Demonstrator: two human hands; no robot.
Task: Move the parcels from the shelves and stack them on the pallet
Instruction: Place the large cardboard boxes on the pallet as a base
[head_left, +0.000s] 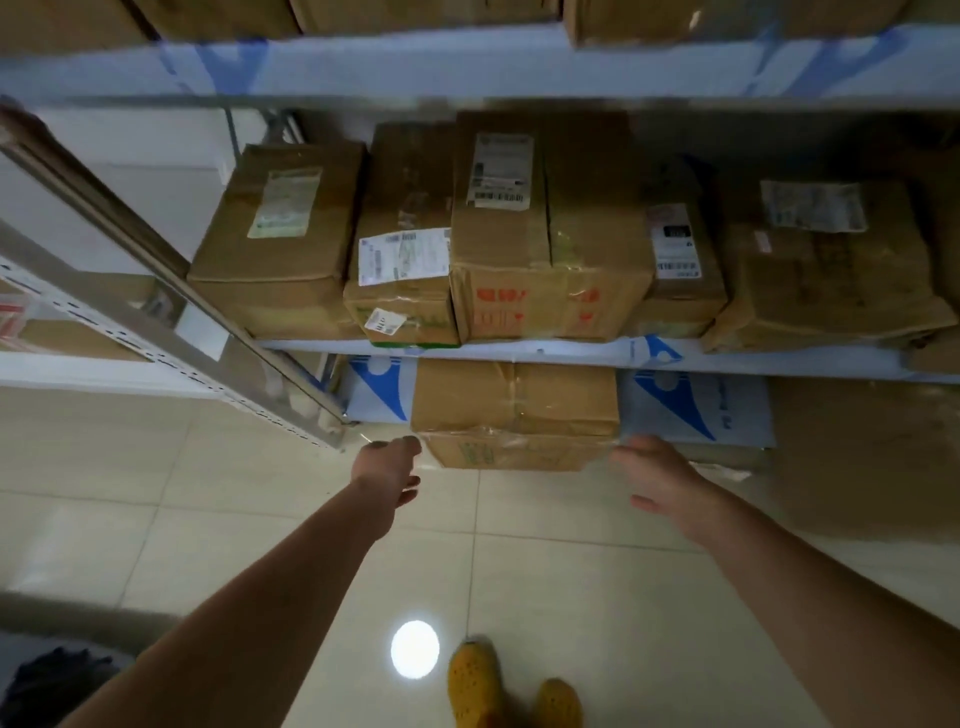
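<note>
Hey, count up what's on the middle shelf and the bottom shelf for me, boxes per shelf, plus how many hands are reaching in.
Middle shelf boxes fully in view: 5, from the leftmost box to the rightmost box
Bottom shelf box: 1
Hands: 2, left hand and right hand, both at the bottom box's front corners
Total: 6 boxes, 2 hands; more at the edges is cut off.

Both bare arms reach forward and down, nearly straight, well apart from each other. The left hand (387, 475) has its fingers loosely extended, thumb uppermost. The right hand (657, 480) mirrors it, palm turned inward with relaxed fingers; neither grip holds anything.
</note>
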